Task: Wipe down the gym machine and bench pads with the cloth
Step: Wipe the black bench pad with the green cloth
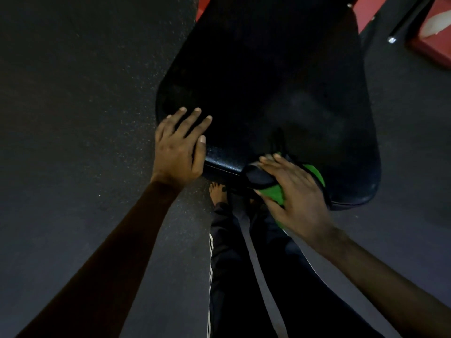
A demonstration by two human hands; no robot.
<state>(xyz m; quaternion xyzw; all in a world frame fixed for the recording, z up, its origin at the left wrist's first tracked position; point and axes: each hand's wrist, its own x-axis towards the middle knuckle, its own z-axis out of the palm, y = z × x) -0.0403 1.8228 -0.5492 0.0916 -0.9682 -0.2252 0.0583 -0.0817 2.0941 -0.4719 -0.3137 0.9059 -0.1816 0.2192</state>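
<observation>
Left fingers [195,118]: straight and slightly fanned, lying flat on top of the bench pad [268,93] at its near left corner; the thumb lies apart from the forefinger, along the pad's near edge
Left hand [179,147]: palm down, resting on that corner and holding nothing; its heel hangs past the pad's left side
Right fingers [271,160]: fairly straight and close together, laid over the cloth [274,195], tips pointing toward the pad's left side; they are blurred, and I cannot tell how the thumb lies
Right hand [296,191]: palm down, pressing the cloth against the pad's near edge, right of its middle
Cloth: green with a dark part, bunched under the right hand on the pad's near edge; green shows beside the palm and past the knuckles, and a fold droops below the edge
Bench pad: black, grained, with rounded corners; broad at the near end, narrower farther off; a faint dull haze lies on its top beyond the right hand
Forearms: both bare, reaching up to the pad's near end from below
Trousers [227,264]: dark, with white side stripes, just below the pad's near edge
Foot [217,191]: bare, on the floor under the pad's near edge, between the two hands
Floor [73,118]: dark and speckled, on both sides of the pad
Red frame [366,20]: beyond the pad's far right side
Bar [402,28]: dark with a bright metal tip, right of the pad's far end
</observation>
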